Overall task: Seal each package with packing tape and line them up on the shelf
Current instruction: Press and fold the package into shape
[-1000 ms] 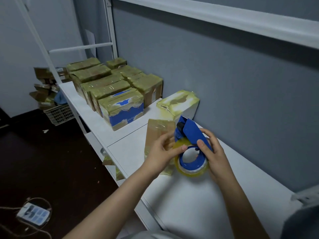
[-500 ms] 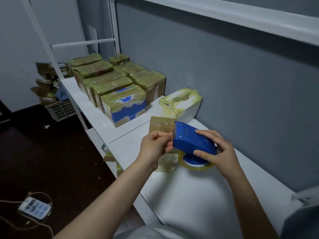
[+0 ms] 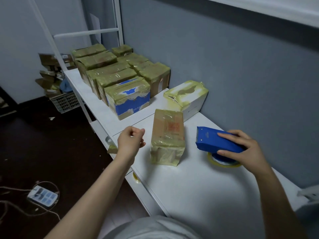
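A taped brown package [image 3: 167,135] is standing upright on the white shelf [image 3: 198,187], sitting between the two hands. The left hand [image 3: 130,143], loosely curled and holding nothing, is hovering just beside it (the nearer hand), while the right hand [image 3: 245,149] is gripping the blue tape dispenser [image 3: 215,141] farther right.

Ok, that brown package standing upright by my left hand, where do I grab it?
I'd take the brown package around its upper half, coming from its left with the left hand: it stands tall, that side is free, and the right hand holds the tape dispenser.
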